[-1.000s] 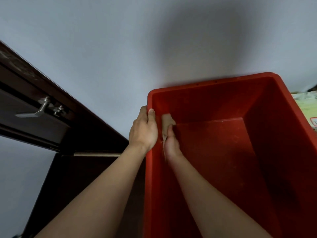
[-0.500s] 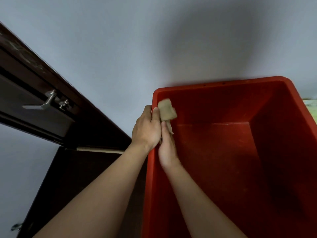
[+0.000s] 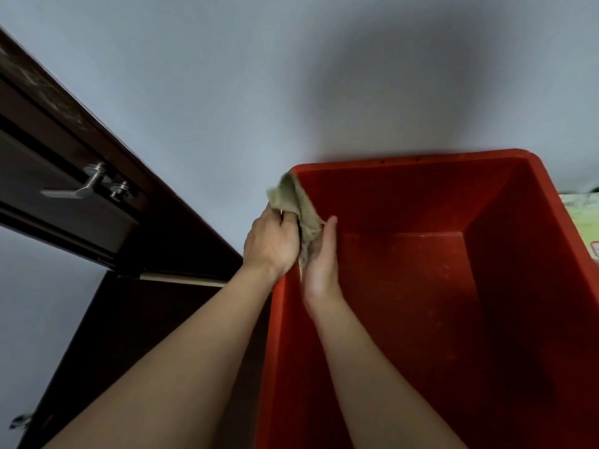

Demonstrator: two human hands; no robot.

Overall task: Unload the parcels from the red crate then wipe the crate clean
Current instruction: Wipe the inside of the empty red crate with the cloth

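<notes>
The red crate (image 3: 421,156) stands open in front of me with nothing inside it but my right hand and the cloth. A beige cloth (image 3: 299,205) is draped over the far left corner of its rim. My left hand (image 3: 270,244) is outside the left wall, fingers curled round the cloth's upper part at the rim. My right hand (image 3: 321,264) is inside the crate, its fingers straight, pressing the lower part of the cloth against the inner left wall.
A dark wooden door frame (image 3: 181,222) with a metal lever handle (image 3: 86,184) runs along the left, close to the crate. A pale green parcel (image 3: 583,218) shows past the crate's right rim. A grey wall rises behind.
The cloth has moved up the inner left wall and over the corner of the rim. My left hand has shifted from gripping the bare rim to holding the cloth.
</notes>
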